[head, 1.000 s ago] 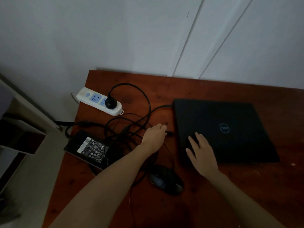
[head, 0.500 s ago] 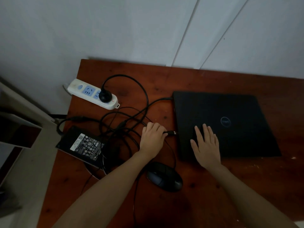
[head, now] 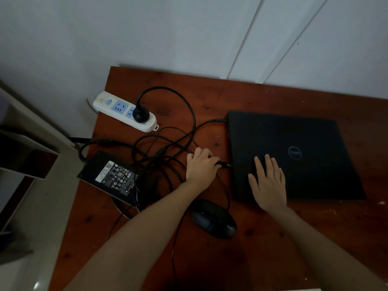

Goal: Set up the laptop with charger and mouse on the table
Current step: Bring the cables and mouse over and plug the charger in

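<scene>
1. Presently, head view, the only view supplied: the laptop lies closed and flat on the right half of the table, lid logo up.
2. The right hand rests flat on the lid near its front left corner, fingers straight and slightly spread, gripping nothing. It is judged to be steadying the machine.
3. The left hand is curled round the mouse connector, pinching it at the laptop's left edge. Lighting is dim, so whether the metal tip has entered a port cannot be determined.
4. The mouse sits on the table near the laptop's front left corner, between the two forearms, untouched.
5. The charger brick lies label up at the table's left edge. Its mains plug is seated in the power strip, and a charger lead meets the laptop's rear left corner.
6. Handling, as a judgement:
   - The connector is small, rigid and light. It is best held by its moulded body, not by the thin, limp cable.
   - The laptop looks heavy enough to resist a gentle push, though it may slide on the wood, so flat pressure suits it.
   - The brick looks dense. Lift it by the body, never by the tangled leads.
</scene>
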The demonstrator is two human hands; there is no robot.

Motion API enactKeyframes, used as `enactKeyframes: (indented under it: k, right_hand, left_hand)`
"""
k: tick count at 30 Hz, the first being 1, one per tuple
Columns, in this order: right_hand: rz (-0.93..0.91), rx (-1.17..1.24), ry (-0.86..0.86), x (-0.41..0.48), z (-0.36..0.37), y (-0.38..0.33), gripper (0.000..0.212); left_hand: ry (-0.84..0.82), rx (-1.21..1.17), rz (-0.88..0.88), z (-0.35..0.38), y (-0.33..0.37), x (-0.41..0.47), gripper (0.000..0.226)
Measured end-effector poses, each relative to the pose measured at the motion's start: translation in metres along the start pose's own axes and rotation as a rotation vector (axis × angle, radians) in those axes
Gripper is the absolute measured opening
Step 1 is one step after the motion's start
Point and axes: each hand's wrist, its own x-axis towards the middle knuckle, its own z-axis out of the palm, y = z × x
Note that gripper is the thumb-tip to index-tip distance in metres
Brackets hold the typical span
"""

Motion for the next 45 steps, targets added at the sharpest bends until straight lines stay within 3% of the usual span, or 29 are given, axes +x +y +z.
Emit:
enactKeyframes:
  k: [6,15,39,45]
  right_hand:
    - [0.002,-0.001,-0.001,0.001,0.0,-0.001,0.081]
    - [0.007,-0.011,0.019,0.002,0.0,-0.002,0.079]
    - [0.007,-0.014,0.03,0.0,-0.001,-0.004,0.07]
    - [0.0,-0.011,0.021,0.001,-0.002,-0.004,0.069]
  left_hand:
    - [-0.119,0.018,-0.043,-0.009,0.011,0.015,0.025]
    - [0.079,-0.281,-0.196,-0.008,0.001,0.01,0.019]
    - [-0.144,-0.097,0.086,-0.022,-0.003,0.037,0.027]
    - [-0.217,0.045,0.217,-0.024,0.002,0.047,0.03]
